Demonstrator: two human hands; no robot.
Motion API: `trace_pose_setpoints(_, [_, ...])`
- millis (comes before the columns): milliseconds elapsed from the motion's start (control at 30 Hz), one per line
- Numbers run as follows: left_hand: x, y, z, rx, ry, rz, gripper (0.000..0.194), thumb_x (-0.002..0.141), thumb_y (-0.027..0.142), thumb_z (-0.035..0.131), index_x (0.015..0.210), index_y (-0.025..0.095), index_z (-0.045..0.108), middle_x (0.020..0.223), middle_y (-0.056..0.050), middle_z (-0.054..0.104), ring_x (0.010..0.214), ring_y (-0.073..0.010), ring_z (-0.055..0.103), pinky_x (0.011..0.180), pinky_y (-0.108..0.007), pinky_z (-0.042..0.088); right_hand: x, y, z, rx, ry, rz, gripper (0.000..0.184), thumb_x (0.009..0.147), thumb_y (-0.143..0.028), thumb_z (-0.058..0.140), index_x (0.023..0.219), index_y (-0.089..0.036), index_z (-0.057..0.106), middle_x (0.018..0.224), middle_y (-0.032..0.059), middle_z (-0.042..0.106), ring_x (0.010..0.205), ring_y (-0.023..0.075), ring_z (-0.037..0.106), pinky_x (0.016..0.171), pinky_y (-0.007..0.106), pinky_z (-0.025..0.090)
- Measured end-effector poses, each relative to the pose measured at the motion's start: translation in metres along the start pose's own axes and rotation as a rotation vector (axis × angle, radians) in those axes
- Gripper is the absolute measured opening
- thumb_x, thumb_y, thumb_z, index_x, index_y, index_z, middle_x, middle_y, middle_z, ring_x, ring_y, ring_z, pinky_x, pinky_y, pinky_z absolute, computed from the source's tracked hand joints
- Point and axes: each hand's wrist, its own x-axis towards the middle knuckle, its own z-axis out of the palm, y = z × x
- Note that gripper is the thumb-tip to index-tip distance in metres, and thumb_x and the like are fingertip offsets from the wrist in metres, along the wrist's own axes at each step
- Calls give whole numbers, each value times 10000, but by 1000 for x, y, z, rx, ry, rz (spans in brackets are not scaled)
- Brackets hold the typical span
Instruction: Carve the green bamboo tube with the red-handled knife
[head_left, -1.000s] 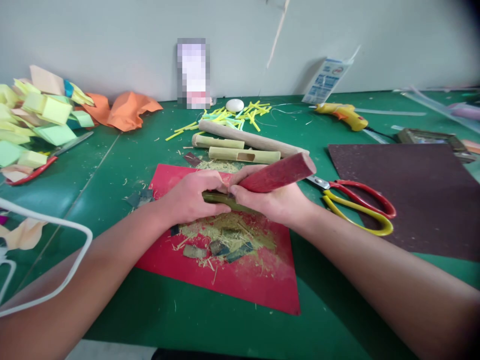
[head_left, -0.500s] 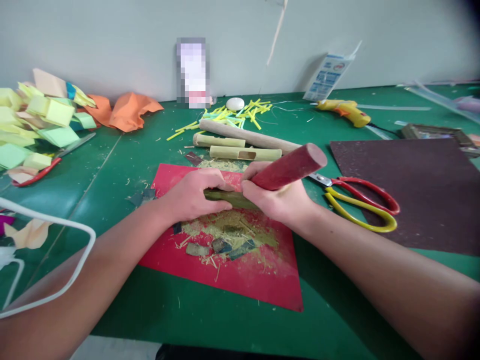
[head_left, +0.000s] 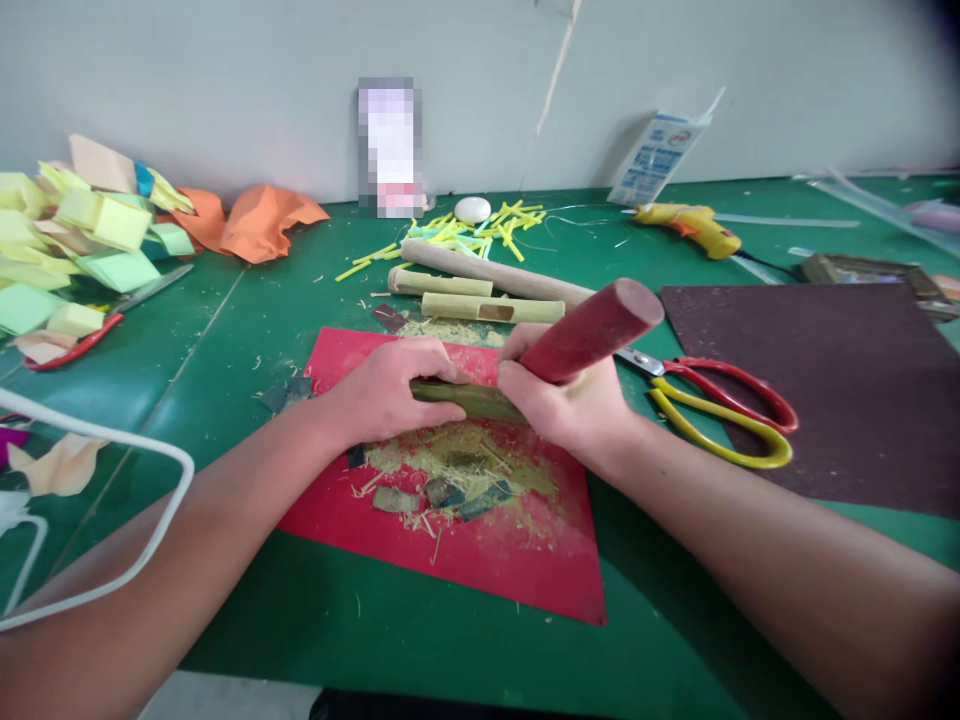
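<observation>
Scraping step in hand: left hand point(head_left: 379, 392) clamps the bamboo piece point(head_left: 469, 399) over the red sheet point(head_left: 525, 560), right hand point(head_left: 570, 405) fisted round the red-handled tool point(head_left: 589, 330); the next stroke calls for a firm hold.

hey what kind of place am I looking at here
Probably a craft workbench. A green table holds a hot glue gun, scissors and cut bamboo pieces, and both hands work a bamboo stick over shavings on a red sheet.
</observation>
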Motion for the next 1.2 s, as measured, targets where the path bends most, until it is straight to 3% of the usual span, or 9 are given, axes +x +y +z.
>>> trace_pose_setpoints(200, [-1,1,1,10,3,11,222,789,310,751,975,202,696,924,-28,672,885,-181,624,822,-337,487,5,-2,-2,45,-104,-4,94,766,-231,597,678,-201,582,608,-19,559,563,116,491,529,271,388])
trace_pose_setpoints(300, [0,2,1,12,-3,-18,193,781,309,750,911,186,678,892,-20,653,850,-173,604,797,-326,478,8,-1,-1,83,-205,-10,100,780,-273,629,730,-187,616,684,-3,627,610,124,547,547,261,413])
trace_pose_setpoints(467, [0,3,1,2,-9,-56,197,777,315,745,826,166,626,845,-10,609,817,-164,573,772,-317,460,7,0,1,131,-260,11,107,784,-284,653,758,-180,645,769,22,685,677,145,612,603,274,474])
trace_pose_setpoints(833, [1,3,1,-17,-9,-72,183,766,286,750,812,158,628,836,-12,619,810,-165,572,762,-315,454,8,2,4,95,-228,-50,55,776,-217,640,741,-175,643,780,28,695,709,153,643,673,287,513])
trace_pose_setpoints(1200, [1,2,-1,2,-7,0,240,787,283,758,986,156,710,920,-47,672,878,-185,611,813,-334,470,2,6,3,21,-61,-67,96,705,-148,567,617,-185,559,573,-32,538,518,89,459,495,247,372])
